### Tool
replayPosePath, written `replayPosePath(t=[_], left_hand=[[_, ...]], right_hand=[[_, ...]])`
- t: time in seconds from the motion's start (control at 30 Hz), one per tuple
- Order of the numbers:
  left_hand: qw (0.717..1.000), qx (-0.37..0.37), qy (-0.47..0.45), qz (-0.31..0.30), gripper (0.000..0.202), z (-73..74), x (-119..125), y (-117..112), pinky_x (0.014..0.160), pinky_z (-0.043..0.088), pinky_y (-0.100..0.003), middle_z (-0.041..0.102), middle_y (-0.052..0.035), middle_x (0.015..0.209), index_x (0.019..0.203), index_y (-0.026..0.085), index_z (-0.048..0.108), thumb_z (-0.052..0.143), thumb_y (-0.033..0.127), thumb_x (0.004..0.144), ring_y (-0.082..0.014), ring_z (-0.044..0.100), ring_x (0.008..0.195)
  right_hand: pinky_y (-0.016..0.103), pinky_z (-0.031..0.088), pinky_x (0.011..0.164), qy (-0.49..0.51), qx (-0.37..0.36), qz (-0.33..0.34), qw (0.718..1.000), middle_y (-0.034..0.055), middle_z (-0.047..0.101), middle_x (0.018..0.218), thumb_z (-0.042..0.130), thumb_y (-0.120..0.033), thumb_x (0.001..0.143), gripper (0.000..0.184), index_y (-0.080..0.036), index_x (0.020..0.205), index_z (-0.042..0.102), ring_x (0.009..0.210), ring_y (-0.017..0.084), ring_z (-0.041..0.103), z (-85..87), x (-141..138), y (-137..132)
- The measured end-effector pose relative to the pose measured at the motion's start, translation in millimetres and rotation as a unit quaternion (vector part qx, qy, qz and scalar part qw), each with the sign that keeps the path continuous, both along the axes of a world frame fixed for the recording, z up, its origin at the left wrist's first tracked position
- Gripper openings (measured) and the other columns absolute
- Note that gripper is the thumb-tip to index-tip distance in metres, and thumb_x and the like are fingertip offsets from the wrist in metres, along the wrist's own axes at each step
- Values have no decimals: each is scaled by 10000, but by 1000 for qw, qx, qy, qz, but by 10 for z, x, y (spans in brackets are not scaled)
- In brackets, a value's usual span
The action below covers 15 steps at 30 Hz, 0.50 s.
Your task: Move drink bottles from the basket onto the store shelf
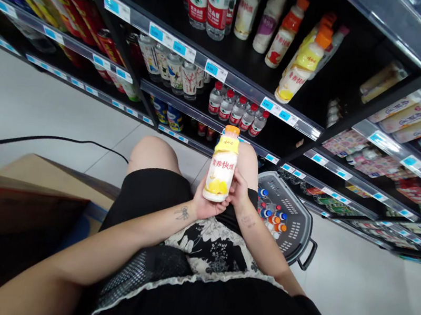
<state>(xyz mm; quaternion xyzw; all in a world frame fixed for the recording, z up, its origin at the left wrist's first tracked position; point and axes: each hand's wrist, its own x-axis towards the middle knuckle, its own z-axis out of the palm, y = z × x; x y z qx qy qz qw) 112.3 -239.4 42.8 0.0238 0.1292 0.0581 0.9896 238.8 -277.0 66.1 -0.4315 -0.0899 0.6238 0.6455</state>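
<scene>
A milk drink bottle [221, 167] with an orange cap, yellow neck band and yellow fruit on its white label is held upright over my lap. My left hand [203, 204] is closed around its lower left side and base. My right hand [239, 187] grips the bottle's right side, its fingers partly hidden behind it. Matching orange-capped bottles [295, 78] stand at the front of the shelf ahead, beside a bottle with a red-fruit label [280, 43].
To my right, a grey basket [302, 209] holds several capped bottles. Small red-capped water bottles [237, 111] fill a lower shelf. An open cardboard box [55, 175] and a black cable [57, 139] lie to the left. The shelf edge [246, 86] carries price tags.
</scene>
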Motion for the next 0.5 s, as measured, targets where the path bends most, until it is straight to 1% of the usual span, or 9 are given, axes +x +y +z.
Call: replayPosePath(t=[0.07, 0.13, 0.2, 0.23, 0.33, 0.5], left_hand=[[1000, -3, -25, -10, 778, -19, -11, -7, 483, 438, -245, 623, -124, 693, 950, 40, 726, 514, 781, 839, -162, 548, 569], [999, -5, -45, -20, 730, -25, -11, -14, 488, 442, -248, 611, -109, 702, 957, 50, 710, 537, 749, 842, -166, 549, 581], [998, -8, -51, -23, 703, -22, -7, -17, 489, 447, -251, 614, -109, 723, 970, 51, 698, 547, 726, 848, -175, 563, 601], [999, -11, -49, -21, 696, -21, -5, -17, 492, 452, -254, 620, -112, 735, 980, 51, 695, 548, 719, 851, -179, 571, 609], [999, -17, -41, -8, 689, -38, -4, -6, 499, 471, -263, 646, -124, 756, 999, 50, 697, 546, 708, 861, -188, 597, 617], [999, 0, -36, -6, 716, -154, -12, 42, 496, 497, -273, 731, -169, 793, 969, 51, 729, 510, 728, 882, -208, 663, 599]], right_hand=[[216, 522, 489, -2, 12, -13, 1000, -14, 734, 750, 742, -495, 806, 564, -203, 1281, 658, 469, 107, 567, -33, 7, -6], [247, 562, 540, -17, 19, -36, 999, -1, 750, 794, 770, -465, 770, 553, -221, 1253, 660, 628, 161, 685, -64, 8, -8], [272, 588, 579, -20, 24, -52, 998, 13, 762, 838, 792, -464, 730, 563, -229, 1225, 663, 772, 197, 734, -85, 5, 3], [279, 595, 588, -17, 28, -56, 998, 19, 765, 851, 802, -470, 711, 575, -230, 1215, 665, 813, 207, 741, -91, 4, 11], [287, 604, 591, -10, 36, -57, 998, 28, 765, 847, 814, -491, 681, 597, -224, 1196, 675, 845, 220, 745, -98, 6, 45], [257, 580, 549, -18, 23, -31, 999, 10, 735, 745, 825, -522, 682, 585, -207, 1156, 690, 772, 208, 742, -109, 29, 88]])
